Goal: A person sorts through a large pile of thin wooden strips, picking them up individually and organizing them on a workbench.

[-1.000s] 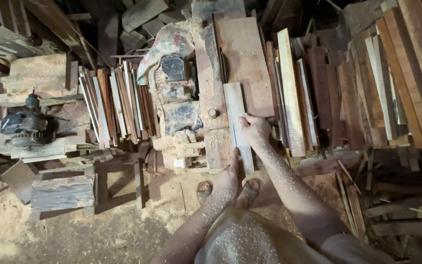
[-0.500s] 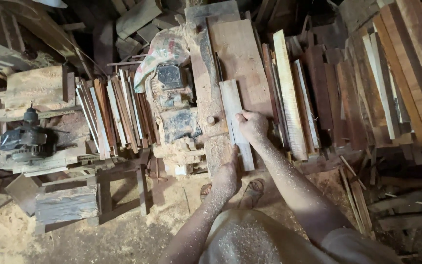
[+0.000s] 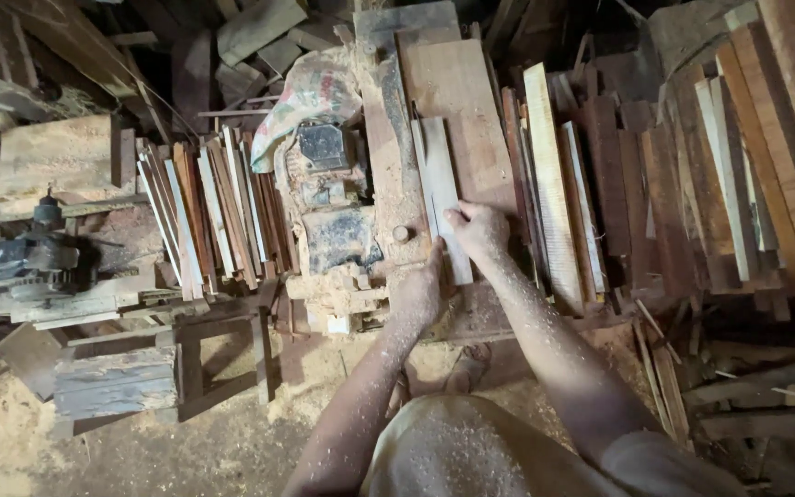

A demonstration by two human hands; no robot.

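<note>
Two hands are pressed on a narrow pale board (image 3: 438, 189) lying along the surface (image 3: 471, 110): right hand (image 3: 480, 228) spread flat near its near end, left hand (image 3: 419, 293) flat against the near edge, neither grip closed.

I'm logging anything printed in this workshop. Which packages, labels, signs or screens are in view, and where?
Printed woven sack: crumpled, draped over the top of the dusty machine, left of the pale narrow wooden board; whitish with red and green patches.
No signs, screens or other labels can be made out.
</note>
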